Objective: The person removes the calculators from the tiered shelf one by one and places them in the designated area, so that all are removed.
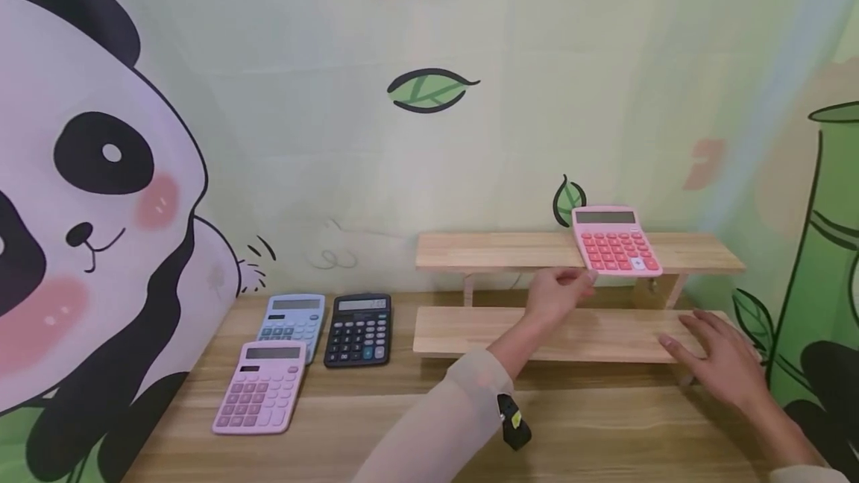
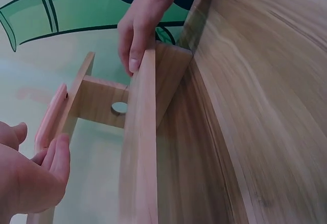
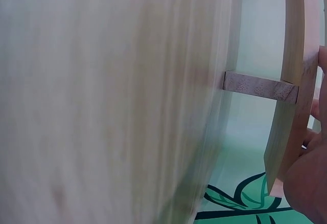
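Observation:
A pink calculator (image 1: 617, 241) with red keys lies at the right part of the upper wooden shelf (image 1: 496, 250), its screen end toward the wall. My left hand (image 1: 558, 295) pinches its near left corner. From the left wrist view, the curled fingers of that hand (image 2: 38, 175) meet the edge of the calculator (image 2: 49, 117). My right hand (image 1: 721, 360) rests at the right end of the lower shelf (image 1: 510, 332), fingers spread and relaxed over the board. In the right wrist view only part of this hand (image 3: 309, 175) shows beside the board.
At the left of the wooden table (image 1: 376, 431) lie a lilac calculator (image 1: 260, 387), a blue calculator (image 1: 295, 311) partly under it, and a black calculator (image 1: 359, 330). A wall with a printed panda (image 1: 114, 244) stands behind. Side supports (image 2: 104, 98) join the two shelves.

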Available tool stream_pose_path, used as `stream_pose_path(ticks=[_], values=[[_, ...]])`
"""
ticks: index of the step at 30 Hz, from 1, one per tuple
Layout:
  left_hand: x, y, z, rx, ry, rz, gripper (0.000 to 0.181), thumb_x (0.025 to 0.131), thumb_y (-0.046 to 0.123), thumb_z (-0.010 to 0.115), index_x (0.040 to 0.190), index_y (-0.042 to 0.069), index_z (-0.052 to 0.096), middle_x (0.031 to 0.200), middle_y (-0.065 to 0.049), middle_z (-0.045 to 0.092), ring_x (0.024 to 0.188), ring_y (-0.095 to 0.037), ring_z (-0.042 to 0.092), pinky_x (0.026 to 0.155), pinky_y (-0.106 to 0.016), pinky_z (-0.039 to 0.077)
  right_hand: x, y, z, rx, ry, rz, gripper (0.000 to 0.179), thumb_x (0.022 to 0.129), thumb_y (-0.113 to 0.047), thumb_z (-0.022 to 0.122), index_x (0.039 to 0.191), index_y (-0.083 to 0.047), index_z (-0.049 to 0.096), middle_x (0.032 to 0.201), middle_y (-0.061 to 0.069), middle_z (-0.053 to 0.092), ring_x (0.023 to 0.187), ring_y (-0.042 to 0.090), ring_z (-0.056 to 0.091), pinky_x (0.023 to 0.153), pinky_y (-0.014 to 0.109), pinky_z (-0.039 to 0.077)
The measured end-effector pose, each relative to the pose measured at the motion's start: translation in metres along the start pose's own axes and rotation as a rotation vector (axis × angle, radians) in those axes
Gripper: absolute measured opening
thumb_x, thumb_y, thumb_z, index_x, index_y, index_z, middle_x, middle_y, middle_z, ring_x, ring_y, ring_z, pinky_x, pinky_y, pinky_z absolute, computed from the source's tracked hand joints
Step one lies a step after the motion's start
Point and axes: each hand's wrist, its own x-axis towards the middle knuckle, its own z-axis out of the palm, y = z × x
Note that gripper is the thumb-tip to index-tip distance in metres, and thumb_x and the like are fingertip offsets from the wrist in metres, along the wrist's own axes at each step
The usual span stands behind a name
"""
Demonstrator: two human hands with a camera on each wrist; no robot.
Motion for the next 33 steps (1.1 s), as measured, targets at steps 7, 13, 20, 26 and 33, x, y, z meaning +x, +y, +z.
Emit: stream_pose_path(ticks=[7, 13, 20, 26, 33], values=[[0.009, -0.002, 0.011, -0.143, 0.004, -0.017, 0.022, 0.102, 0.021, 0.074, 0.111, 0.002, 0.077, 0.088, -0.004, 0.076, 0.089, -0.020, 0.078, 0.083, -0.032, 0.064, 0.001, -0.003, -0.001, 0.001, 0.011, -0.017, 0.074, 0.102, -0.051, 0.066, 0.140, 0.011, 0.056, 0.148, 0.043, 0.042, 0.131, 0.068, 0.038, 0.097, 0.085, 0.030], [0.015, -0.003, 0.019, -0.249, 0.034, -0.008, 0.019, 0.102, 0.014, 0.073, 0.104, -0.004, 0.077, 0.087, -0.013, 0.077, 0.089, -0.029, 0.079, 0.081, -0.035, 0.066, 0.001, -0.003, -0.001, -0.005, 0.010, -0.013, 0.074, 0.102, -0.052, 0.065, 0.141, 0.011, 0.055, 0.148, 0.043, 0.042, 0.131, 0.068, 0.038, 0.097, 0.086, 0.030], [0.016, 0.000, 0.025, -0.271, 0.105, -0.039, 0.014, 0.100, 0.012, 0.075, 0.101, -0.002, 0.079, 0.083, -0.012, 0.077, 0.084, -0.029, 0.080, 0.077, -0.035, 0.066, 0.000, -0.003, -0.002, -0.007, -0.005, 0.001, 0.075, 0.102, -0.052, 0.065, 0.142, 0.011, 0.054, 0.150, 0.042, 0.041, 0.132, 0.068, 0.037, 0.098, 0.086, 0.029], [0.011, 0.000, 0.019, -0.310, 0.075, -0.060, 0.012, 0.102, 0.012, 0.072, 0.105, 0.001, 0.078, 0.086, -0.010, 0.077, 0.086, -0.025, 0.079, 0.080, -0.033, 0.065, 0.001, -0.005, -0.002, -0.002, 0.001, -0.008, 0.074, 0.103, -0.051, 0.065, 0.142, 0.010, 0.054, 0.150, 0.043, 0.040, 0.131, 0.068, 0.037, 0.098, 0.085, 0.030], [-0.005, -0.004, 0.005, -0.319, 0.013, -0.076, 0.013, 0.103, 0.013, 0.071, 0.107, 0.002, 0.076, 0.088, -0.009, 0.077, 0.088, -0.023, 0.079, 0.082, -0.033, 0.065, 0.000, -0.004, -0.002, -0.010, -0.001, 0.005, 0.076, 0.102, -0.053, 0.064, 0.142, 0.011, 0.054, 0.150, 0.043, 0.041, 0.131, 0.068, 0.037, 0.096, 0.086, 0.030]])
